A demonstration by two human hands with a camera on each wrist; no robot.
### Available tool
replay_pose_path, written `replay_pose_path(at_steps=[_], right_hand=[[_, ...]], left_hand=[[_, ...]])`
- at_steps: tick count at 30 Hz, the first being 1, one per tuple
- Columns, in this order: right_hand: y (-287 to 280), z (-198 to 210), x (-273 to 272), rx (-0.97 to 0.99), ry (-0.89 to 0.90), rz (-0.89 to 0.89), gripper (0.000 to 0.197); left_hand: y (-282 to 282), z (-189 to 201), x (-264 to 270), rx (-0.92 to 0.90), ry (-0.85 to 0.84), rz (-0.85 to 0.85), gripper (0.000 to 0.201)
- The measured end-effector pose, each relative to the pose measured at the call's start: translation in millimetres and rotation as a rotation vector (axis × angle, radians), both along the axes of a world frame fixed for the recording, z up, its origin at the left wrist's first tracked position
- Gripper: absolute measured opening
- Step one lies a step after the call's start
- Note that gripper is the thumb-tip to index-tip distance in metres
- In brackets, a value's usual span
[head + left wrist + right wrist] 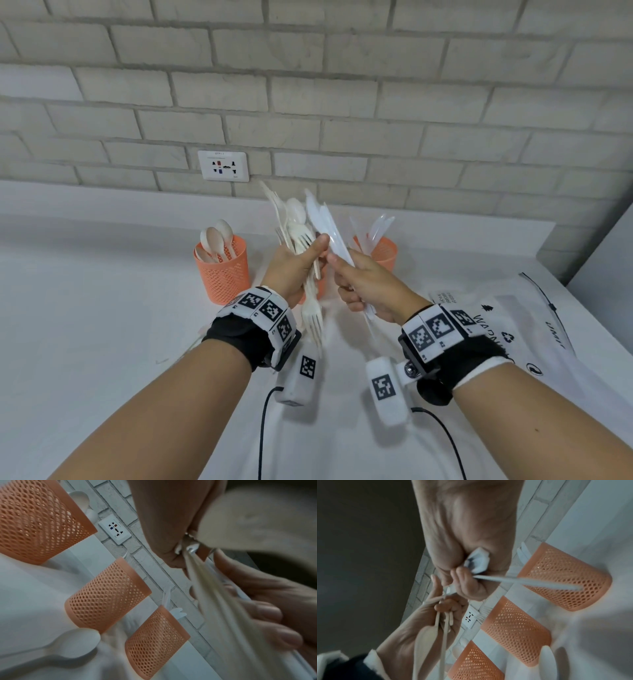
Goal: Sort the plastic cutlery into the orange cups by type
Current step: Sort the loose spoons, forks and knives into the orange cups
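Three orange mesh cups stand in a row by the wall. The left cup (222, 274) holds spoons, the right cup (385, 251) holds clear knives, and the middle cup (106, 595) is mostly hidden behind my hands in the head view. My left hand (301, 257) grips a cream bundle of forks and spoons (296, 226) above the cups. My right hand (346, 274) grips several white knives (329, 222), touching the left thumb. In the right wrist view one knife shaft (522, 581) sticks out of my fist toward the knife cup (565, 577).
A loose spoon (73, 645) lies on the white counter in front of the cups. A printed plastic bag (513, 318) lies at the right. A wall socket (223, 166) sits on the brick wall behind. The counter ends at a grey edge at far right.
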State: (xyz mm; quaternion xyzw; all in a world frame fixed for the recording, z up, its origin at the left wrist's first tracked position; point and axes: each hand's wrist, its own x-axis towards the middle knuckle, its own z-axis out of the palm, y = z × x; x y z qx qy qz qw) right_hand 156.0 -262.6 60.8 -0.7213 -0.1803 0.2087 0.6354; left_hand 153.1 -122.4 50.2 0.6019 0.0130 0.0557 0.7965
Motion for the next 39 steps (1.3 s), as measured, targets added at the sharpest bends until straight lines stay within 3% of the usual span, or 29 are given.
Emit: replay_pose_path(at_steps=[8,14,18,27,30,33,36,39], right_hand=[[-3.6,-4.0,8.3,0.373,0.176,-0.095,0.024],[1.3,-0.2,22.2,0.549,0.144,-0.318,0.026],[2.3,1.9,23.8,0.657,0.164,-0.392,0.022],[-14.2,3.5,37.4,0.825,0.209,-0.315,0.017],[-24.5,3.2,39.2,0.795,0.194,-0.279,0.017],[-38.8,-2.2,40.5,0.748,0.183,-0.308,0.02],[-49.7,-10.6,39.0,0.414,0.047,-0.318,0.028],[-46.1,-19.6,30.5,0.053,-0.168,-0.269,0.019]], left_hand=[[5.0,2.0,-1.1,0.05,-0.008,0.024,0.019],[3.3,-2.7,-9.0,0.223,0.01,-0.199,0.009],[9.6,-9.1,-11.4,0.353,0.116,-0.357,0.016],[31.5,-2.4,-12.7,0.286,0.237,-0.258,0.029],[47.6,-0.9,-12.2,0.33,0.254,-0.225,0.028],[64.1,0.7,-14.2,0.488,0.27,-0.218,0.025],[75.6,2.6,-14.8,0.694,0.292,-0.203,0.02],[74.1,7.2,-13.4,0.826,0.285,-0.224,0.019]])
